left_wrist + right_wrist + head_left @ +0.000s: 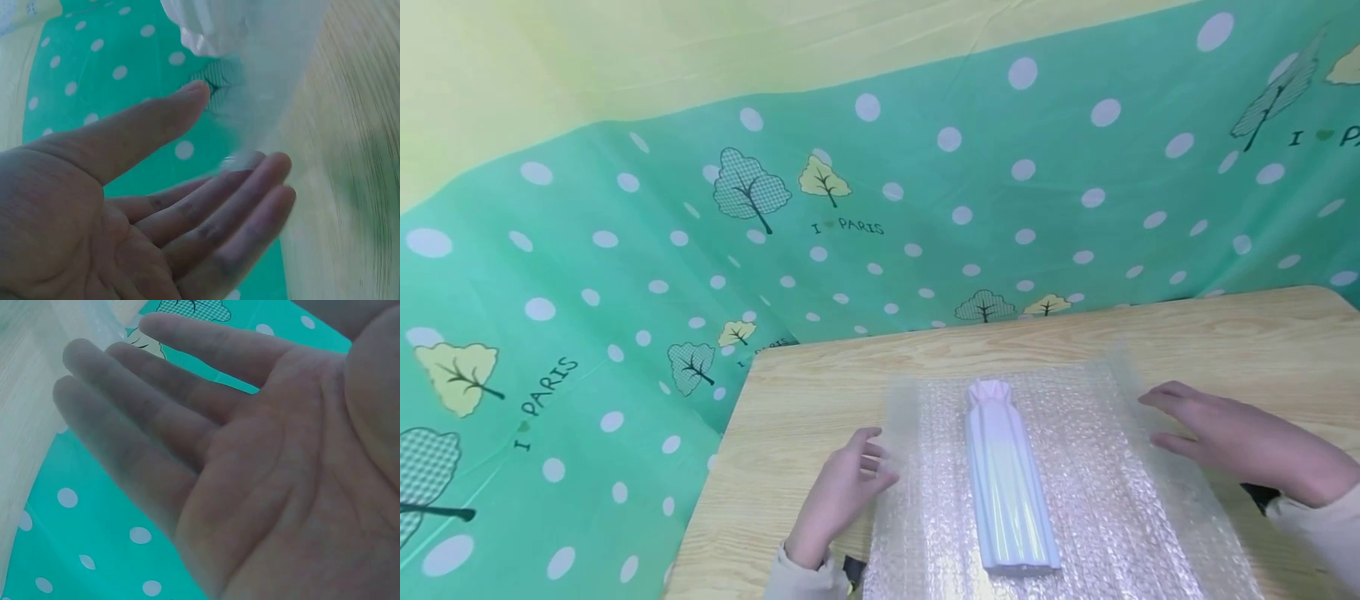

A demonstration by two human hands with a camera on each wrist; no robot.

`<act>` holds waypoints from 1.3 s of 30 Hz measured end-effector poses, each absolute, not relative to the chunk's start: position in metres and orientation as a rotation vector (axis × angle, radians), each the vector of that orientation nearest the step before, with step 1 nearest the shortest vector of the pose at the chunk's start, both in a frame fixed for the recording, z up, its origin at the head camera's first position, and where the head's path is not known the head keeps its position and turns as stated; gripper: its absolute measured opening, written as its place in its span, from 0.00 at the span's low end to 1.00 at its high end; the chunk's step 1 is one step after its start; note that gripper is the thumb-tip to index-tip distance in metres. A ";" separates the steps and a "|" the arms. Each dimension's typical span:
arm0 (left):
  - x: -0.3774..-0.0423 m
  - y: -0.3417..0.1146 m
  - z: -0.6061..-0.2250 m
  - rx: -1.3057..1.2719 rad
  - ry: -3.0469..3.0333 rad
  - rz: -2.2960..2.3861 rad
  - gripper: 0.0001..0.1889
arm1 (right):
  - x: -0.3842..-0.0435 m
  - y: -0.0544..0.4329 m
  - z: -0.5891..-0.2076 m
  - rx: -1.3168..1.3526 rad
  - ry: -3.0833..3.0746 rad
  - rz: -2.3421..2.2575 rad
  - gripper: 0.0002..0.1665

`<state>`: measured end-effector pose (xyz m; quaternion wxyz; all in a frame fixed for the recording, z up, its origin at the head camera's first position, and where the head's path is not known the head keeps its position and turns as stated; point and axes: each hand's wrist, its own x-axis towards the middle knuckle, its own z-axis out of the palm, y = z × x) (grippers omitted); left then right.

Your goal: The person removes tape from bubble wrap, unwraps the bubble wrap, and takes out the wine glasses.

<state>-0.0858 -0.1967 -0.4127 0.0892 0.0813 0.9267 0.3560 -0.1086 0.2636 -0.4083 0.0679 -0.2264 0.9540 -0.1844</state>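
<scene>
A ridged vase (1011, 483), pale pink at its ruffled neck and light blue lower down, lies on its side on a sheet of clear bubble wrap (1093, 467). The left hand (842, 487) is at the wrap's left edge, thumb apart from the fingers. In the left wrist view, the fingertips (275, 172) sit right at the hazy wrap edge, and part of the vase (206, 28) shows above. Beside the wrap's right edge, the right hand (1240, 433) has its fingers extended, its palm holding nothing in the right wrist view.
The wrap lies on a light wood-grain table (805, 400). Behind and to the left hangs a green cloth (850, 275) with white dots and printed trees, yellow along its top. Dark bands show at both wrists.
</scene>
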 end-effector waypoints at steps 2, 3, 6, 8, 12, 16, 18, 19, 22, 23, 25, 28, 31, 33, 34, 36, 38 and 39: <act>-0.087 -0.200 -0.413 0.205 2.771 1.036 0.35 | -0.108 0.263 -0.407 -0.665 2.866 -0.559 0.29; -0.088 -0.202 -0.412 0.185 2.779 1.025 0.36 | -0.108 0.263 -0.406 -0.667 2.867 -0.561 0.29; -0.089 -0.207 -0.411 0.143 2.791 1.009 0.37 | -0.107 0.263 -0.405 -0.659 2.873 -0.553 0.30; -0.088 -0.211 -0.409 0.127 2.806 0.999 0.37 | -0.107 0.264 -0.404 -0.666 2.886 -0.547 0.30; -0.087 -0.217 -0.404 0.117 2.835 0.989 0.35 | -0.106 0.263 -0.402 -0.676 2.899 -0.541 0.30; -0.087 -0.222 -0.398 0.099 2.865 0.982 0.33 | -0.107 0.263 -0.402 -0.662 2.893 -0.561 0.33; -0.086 -0.224 -0.396 0.098 2.879 0.981 0.33 | -0.108 0.262 -0.403 -0.654 2.890 -0.572 0.34; -0.086 -0.224 -0.396 0.099 2.883 0.984 0.33 | -0.108 0.262 -0.403 -0.649 2.888 -0.579 0.35; -0.086 -0.224 -0.395 0.120 2.892 0.997 0.33 | -0.108 0.260 -0.402 -0.632 2.878 -0.602 0.36; -0.086 -0.223 -0.394 0.128 2.894 1.003 0.32 | -0.107 0.259 -0.402 -0.631 2.877 -0.610 0.36; -0.086 -0.222 -0.394 0.141 2.901 1.006 0.32 | -0.107 0.257 -0.402 -0.629 2.872 -0.622 0.36; -0.086 -0.219 -0.393 0.146 2.911 1.021 0.31 | -0.107 0.254 -0.401 -0.642 2.874 -0.628 0.36; -0.085 -0.215 -0.391 0.161 2.899 1.058 0.29 | -0.108 0.250 -0.401 -0.656 2.879 -0.633 0.35; -0.084 -0.212 -0.391 0.181 2.885 1.079 0.29 | -0.108 0.248 -0.401 -0.665 2.880 -0.644 0.35; -0.085 -0.211 -0.391 0.192 2.880 1.083 0.29 | -0.108 0.247 -0.400 -0.669 2.881 -0.647 0.35; -0.085 -0.209 -0.391 0.205 2.876 1.076 0.29 | -0.108 0.245 -0.400 -0.674 2.883 -0.658 0.36; -0.086 -0.207 -0.391 0.216 2.879 1.071 0.29 | -0.108 0.243 -0.400 -0.686 2.887 -0.668 0.36; -0.087 -0.206 -0.392 0.222 2.878 1.071 0.29 | -0.108 0.242 -0.400 -0.692 2.889 -0.674 0.35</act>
